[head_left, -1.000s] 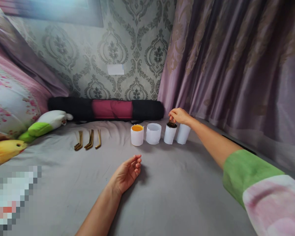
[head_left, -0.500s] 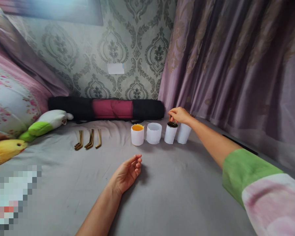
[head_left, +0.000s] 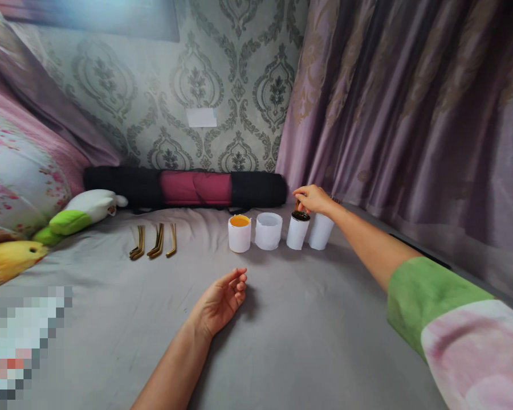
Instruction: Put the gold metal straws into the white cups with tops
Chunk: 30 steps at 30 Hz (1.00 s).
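Observation:
Several white cups stand in a row on the grey sheet (head_left: 308,330): one with orange liquid (head_left: 239,233), an empty-looking one (head_left: 268,231), one with dark contents (head_left: 297,230), and one farthest right (head_left: 321,231). My right hand (head_left: 313,199) hovers over the dark-filled cup, fingers pinched together on something too small to make out. My left hand (head_left: 221,302) rests on the sheet nearer to me, palm up, fingers loosely curled and holding nothing. Three bent gold straws (head_left: 154,244) lie to the left of the cups.
A black and maroon roll (head_left: 183,189) lies against the patterned wall. Purple curtains (head_left: 410,114) hang on the right. A white-green plush (head_left: 83,212), a yellow plush (head_left: 6,262) and floral bedding (head_left: 17,165) sit at the left.
Almost nothing has moved. My right hand stays pinched over the dark-filled cup with only a slight shift; my left hand lies still.

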Motion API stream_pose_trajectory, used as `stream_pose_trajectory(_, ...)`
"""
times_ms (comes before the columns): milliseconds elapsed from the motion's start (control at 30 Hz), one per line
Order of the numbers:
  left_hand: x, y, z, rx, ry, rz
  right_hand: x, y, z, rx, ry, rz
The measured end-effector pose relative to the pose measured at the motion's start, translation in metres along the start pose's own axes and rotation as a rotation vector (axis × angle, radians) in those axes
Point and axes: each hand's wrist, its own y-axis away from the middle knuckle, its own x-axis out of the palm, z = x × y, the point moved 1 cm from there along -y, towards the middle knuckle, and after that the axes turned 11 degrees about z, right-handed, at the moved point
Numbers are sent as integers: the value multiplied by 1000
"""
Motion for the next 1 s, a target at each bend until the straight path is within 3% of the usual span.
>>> stream_pose_trajectory(333, -2, 0, 1, 4, 4, 17, -11, 5, 0, 15, 12, -93)
stream_pose_trajectory(633, -1, 0, 1, 5, 6, 17, -32, 7, -11, 61, 244, -317)
stream_pose_trajectory(800, -2, -1, 0, 6, 9, 25, -33, 8, -15, 112, 228, -208)
stream_pose_trajectory(1000, 1, 0, 0, 5, 1, 9, -19, 3, -20, 146, -10, -86)
